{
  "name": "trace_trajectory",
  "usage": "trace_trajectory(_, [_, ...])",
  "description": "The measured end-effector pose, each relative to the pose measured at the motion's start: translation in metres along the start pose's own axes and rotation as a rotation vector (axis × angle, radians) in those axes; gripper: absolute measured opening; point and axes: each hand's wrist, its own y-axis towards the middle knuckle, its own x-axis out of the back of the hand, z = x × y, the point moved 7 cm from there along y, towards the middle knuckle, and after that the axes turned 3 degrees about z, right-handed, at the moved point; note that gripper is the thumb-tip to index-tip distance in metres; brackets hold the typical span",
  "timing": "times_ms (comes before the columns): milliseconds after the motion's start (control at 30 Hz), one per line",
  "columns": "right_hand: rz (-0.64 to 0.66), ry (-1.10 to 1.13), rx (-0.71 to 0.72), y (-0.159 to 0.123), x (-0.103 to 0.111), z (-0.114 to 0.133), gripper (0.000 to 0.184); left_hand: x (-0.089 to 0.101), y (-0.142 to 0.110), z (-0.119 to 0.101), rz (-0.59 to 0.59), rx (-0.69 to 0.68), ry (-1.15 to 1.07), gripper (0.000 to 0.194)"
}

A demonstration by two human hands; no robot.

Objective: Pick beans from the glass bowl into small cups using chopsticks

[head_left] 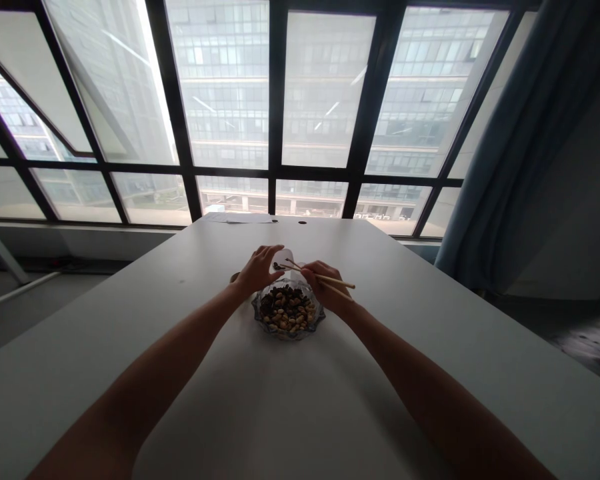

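A scalloped clear glass bowl [321, 319] stands on the white table, filled with tan nuts [289, 319] and dark brown pieces. Just past its far rim, my left hand [256, 268] is closed around a small translucent cup [285, 255], tilted, with a few dark bits in it. In my right hand [327, 283] is a pair of wooden chopsticks [337, 281], their tips at the cup's mouth. Whether the tips pinch a piece is too small to tell. Behind my left wrist, a brown round object [235, 276] is mostly hidden.
The white table [220, 400] reaches toward large dark-framed windows [275, 107]. Some paper [243, 218] lies at its far edge, beside two dark round holes. A blue curtain [500, 173] hangs at the right. A pale metal bar [3, 250] is at the left.
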Motion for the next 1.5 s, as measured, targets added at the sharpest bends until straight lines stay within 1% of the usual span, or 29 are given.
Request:
trace_trajectory(100, [-0.036,0.006,-0.071,0.002,0.007,-0.002,0.042,-0.003,-0.002,0.004,0.012,0.032,0.004,0.066])
trace_trajectory(267, [-0.036,-0.01,-0.041,0.003,0.008,0.004,0.041,-0.006,-0.004,0.01,0.039,0.078,0.006,0.061])
trace_trajectory(433, [-0.029,-0.04,-0.057,0.0,0.005,0.005,0.042,-0.005,-0.002,0.012,0.069,0.135,0.024,0.056])
trace_trajectory(500, [-0.062,0.012,-0.089,0.0,0.009,0.002,0.045,-0.007,-0.001,0.016,0.103,0.211,0.034,0.057])
trace_trajectory(567, [-0.079,0.084,-0.125,0.001,0.015,-0.002,0.049,-0.011,-0.002,0.024,0.171,0.329,0.04,0.059])
trace_trajectory(700, [0.02,0.123,-0.189,0.004,0.015,-0.011,0.054,-0.02,-0.011,0.037,0.333,0.554,0.046,0.063])
trace_trajectory(767, [0.066,0.108,-0.214,0.004,0.011,-0.015,0.055,-0.021,-0.014,0.04,0.366,0.622,0.054,0.062])
trace_trajectory(833, [0.093,0.105,-0.228,0.004,0.007,-0.019,0.055,-0.021,-0.015,0.041,0.383,0.651,0.06,0.063])
trace_trajectory(933, [0.126,0.11,-0.228,0.003,0.001,-0.021,0.054,-0.018,-0.015,0.038,0.368,0.617,0.083,0.063])
trace_trajectory(1067, [0.162,0.125,-0.218,0.002,-0.002,-0.021,0.053,-0.002,-0.019,0.023,0.237,0.433,0.104,0.051])
trace_trajectory(1167, [0.173,0.169,-0.226,0.002,-0.001,-0.019,0.054,0.013,-0.034,0.007,0.133,0.287,0.127,0.04])
trace_trajectory(1233, [0.162,0.216,-0.244,0.003,0.0,-0.018,0.056,0.021,-0.047,0.0,0.083,0.235,0.144,0.032])
trace_trajectory(1267, [0.136,0.247,-0.262,0.004,0.002,-0.019,0.057,0.025,-0.052,-0.002,0.061,0.225,0.15,0.029])
trace_trajectory(1333, [0.039,0.326,-0.338,0.006,0.009,-0.025,0.057,0.029,-0.06,-0.004,0.026,0.23,0.159,0.024])
trace_trajectory(1367, [-0.022,0.372,-0.409,0.005,0.013,-0.032,0.056,0.03,-0.063,-0.004,0.012,0.234,0.162,0.022])
trace_trajectory(1433, [-0.135,0.474,-0.607,0.001,0.018,-0.049,0.05,0.03,-0.065,-0.005,-0.008,0.229,0.162,0.021])
trace_trajectory(1500, [-0.193,0.574,-0.796,-0.005,0.019,-0.066,0.043,0.029,-0.067,-0.006,-0.019,0.214,0.159,0.02])
